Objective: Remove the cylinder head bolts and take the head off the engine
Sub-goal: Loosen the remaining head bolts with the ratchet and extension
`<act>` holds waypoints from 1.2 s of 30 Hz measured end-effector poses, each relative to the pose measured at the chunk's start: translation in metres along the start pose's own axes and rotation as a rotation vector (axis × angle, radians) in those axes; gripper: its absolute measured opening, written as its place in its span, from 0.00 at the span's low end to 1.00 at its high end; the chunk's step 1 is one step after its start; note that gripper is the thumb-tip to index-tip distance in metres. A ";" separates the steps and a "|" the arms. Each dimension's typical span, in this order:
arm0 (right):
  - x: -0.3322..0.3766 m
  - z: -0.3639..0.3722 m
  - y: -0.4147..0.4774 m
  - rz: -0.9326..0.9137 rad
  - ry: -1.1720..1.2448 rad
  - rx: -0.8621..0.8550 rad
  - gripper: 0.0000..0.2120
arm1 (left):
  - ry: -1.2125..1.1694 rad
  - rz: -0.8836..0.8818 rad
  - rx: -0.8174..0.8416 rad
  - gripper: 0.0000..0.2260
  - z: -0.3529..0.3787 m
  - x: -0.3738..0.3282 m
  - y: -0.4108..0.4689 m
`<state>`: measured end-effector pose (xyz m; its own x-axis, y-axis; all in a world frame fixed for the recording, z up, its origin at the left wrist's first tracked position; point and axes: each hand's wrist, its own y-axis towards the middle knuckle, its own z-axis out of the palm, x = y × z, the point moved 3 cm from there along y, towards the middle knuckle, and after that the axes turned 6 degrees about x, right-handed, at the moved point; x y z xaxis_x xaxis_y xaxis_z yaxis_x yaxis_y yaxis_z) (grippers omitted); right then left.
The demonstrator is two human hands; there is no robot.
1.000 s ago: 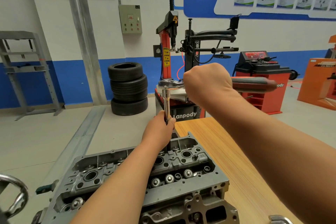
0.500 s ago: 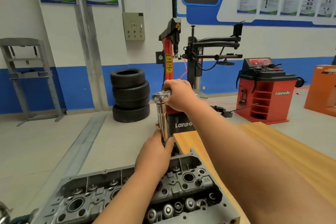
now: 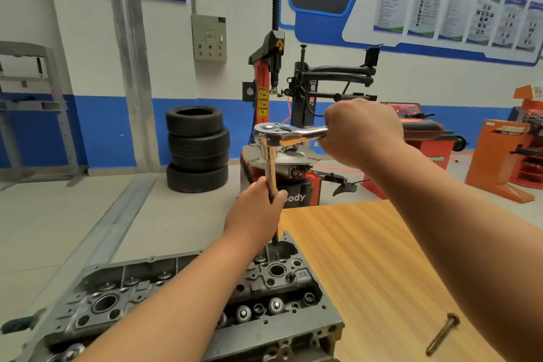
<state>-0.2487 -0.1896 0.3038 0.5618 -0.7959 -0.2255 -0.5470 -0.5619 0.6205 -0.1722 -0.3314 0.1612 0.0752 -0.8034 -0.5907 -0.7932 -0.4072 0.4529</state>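
Grey cast metal, the head (image 3: 141, 285) lies low in the foreground just beside the left edge of the wooden counter (image 3: 367, 258), its top face open to show round bores, valve tops and small threaded holes. Whether it rests on the counter or on something beside it cannot be told. Its near edge is cut off by the bottom of the view, and the left forearm crosses its middle and hides that part. A chrome ratchet (image 3: 282, 134) stands above the head's far right end on a long upright extension (image 3: 270, 167), whose thin dark lower end goes down into a recess there; the socket and whatever it sits on are out of sight. The left hand (image 3: 255, 214) has its fingers (image 3: 280, 195) curled round the lower part of the extension, gripping it. The right hand (image 3: 363, 132) is closed in a fist round the ratchet's handle, seen from the back, so its fingers are mostly hidden; the dark grip end sticks out to its right. One loose bolt (image 3: 442, 337), blurred, lies on the counter near the right forearm. Stacked tyres (image 3: 197, 150) stand on the floor behind.
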 end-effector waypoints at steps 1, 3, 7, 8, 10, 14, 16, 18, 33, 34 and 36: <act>-0.004 -0.003 0.000 0.004 -0.021 -0.002 0.06 | -0.034 -0.002 0.046 0.09 0.007 -0.006 0.003; -0.011 -0.001 -0.002 0.019 -0.074 0.028 0.08 | -0.055 -0.024 0.123 0.09 0.023 -0.011 0.008; -0.022 0.019 -0.012 0.081 -0.051 0.169 0.09 | -0.010 -0.048 0.217 0.08 0.044 -0.002 0.014; -0.023 0.024 -0.014 0.094 -0.035 0.186 0.08 | -0.011 -0.050 0.235 0.08 0.046 0.001 0.014; -0.026 0.026 -0.014 0.111 -0.023 0.192 0.07 | -0.013 -0.045 0.252 0.09 0.049 0.005 0.015; -0.020 0.021 -0.009 0.120 -0.053 0.228 0.07 | -0.022 -0.046 0.258 0.09 0.050 0.011 0.018; -0.013 0.020 -0.008 0.148 -0.070 0.325 0.06 | -0.029 -0.066 0.268 0.09 0.051 0.012 0.021; -0.005 0.018 -0.009 0.180 -0.100 0.463 0.04 | -0.028 -0.081 0.300 0.08 0.053 0.012 0.023; 0.016 0.008 -0.023 0.041 -0.254 0.208 0.13 | -0.176 -0.109 0.265 0.05 0.060 0.007 0.019; 0.015 0.011 -0.024 0.025 -0.268 0.172 0.13 | -0.172 -0.110 0.261 0.05 0.061 0.007 0.018; 0.014 0.016 -0.025 -0.019 -0.299 0.076 0.14 | -0.165 -0.120 0.252 0.05 0.061 0.006 0.018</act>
<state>-0.2369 -0.1904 0.2725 0.3710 -0.8098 -0.4545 -0.5891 -0.5835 0.5589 -0.2227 -0.3173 0.1248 0.0944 -0.6663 -0.7397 -0.9108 -0.3577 0.2060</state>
